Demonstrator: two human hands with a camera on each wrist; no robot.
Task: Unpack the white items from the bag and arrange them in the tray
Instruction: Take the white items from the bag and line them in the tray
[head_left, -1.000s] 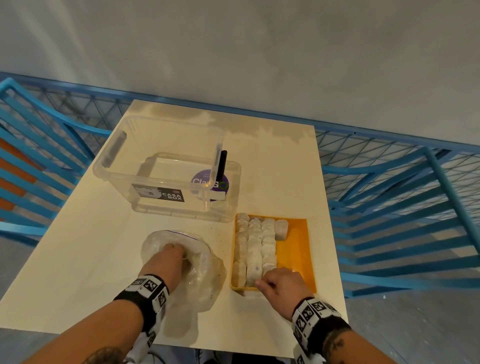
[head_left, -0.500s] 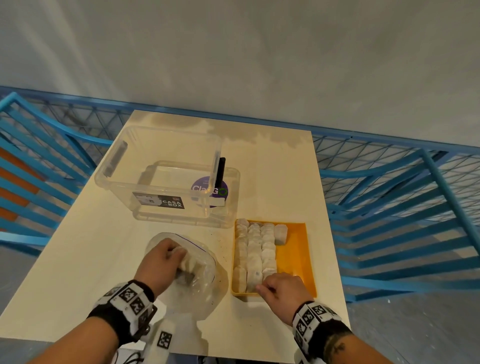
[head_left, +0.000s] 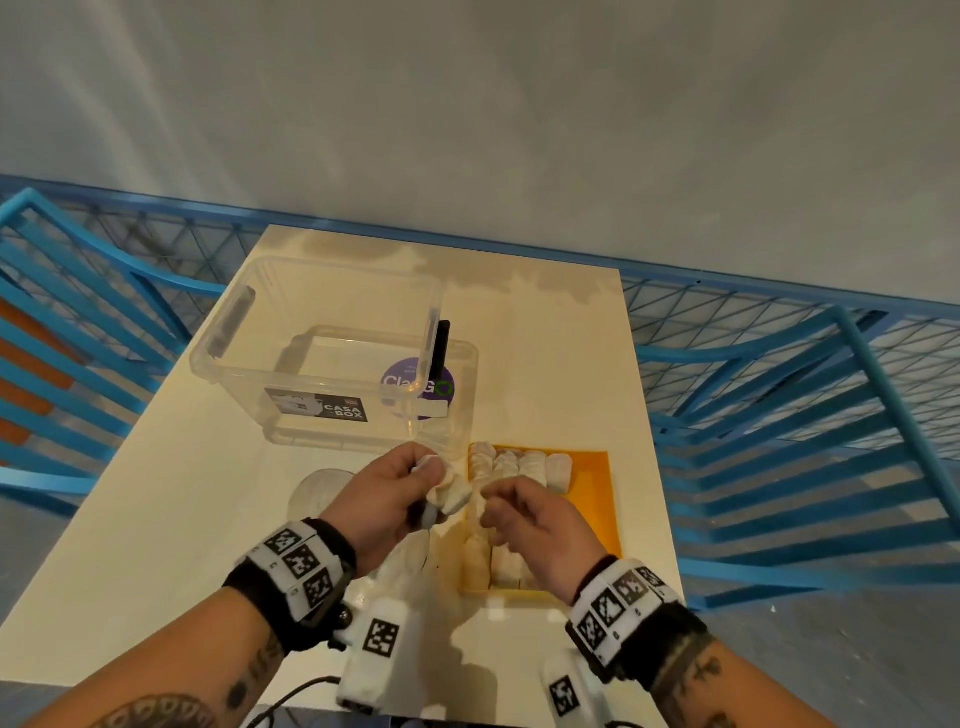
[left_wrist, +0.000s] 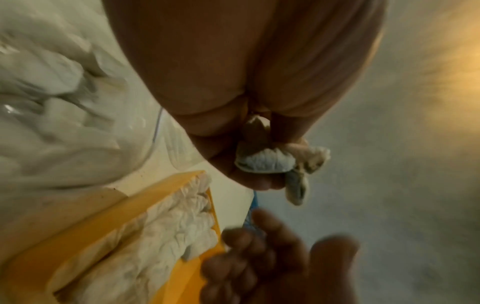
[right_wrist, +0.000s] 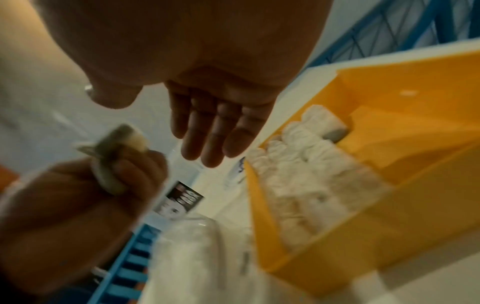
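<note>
Both hands raised, close together: left hand (head_left: 387, 493) grips white items (head_left: 451, 488), right hand (head_left: 530, 522) loose-fingered, holding nothing. Tray (head_left: 597, 493) under right hand, rows partly hidden by it. Bag (head_left: 311, 491) under left wrist. Clear box (head_left: 332, 358) beyond left hand.

Head view looking steeply down from above table (head_left: 218, 509), facing wall. Wrist views sitting close beneath each palm, looking along fingers. All three sharing yellow tray (head_left: 597, 499) (left_wrist: 182, 273) (right_wrist: 389, 86) edge.

Cream table (head_left: 561, 364) bears clear box (head_left: 332, 358); bag (head_left: 317, 491); orange tray (head_left: 597, 493).
</note>
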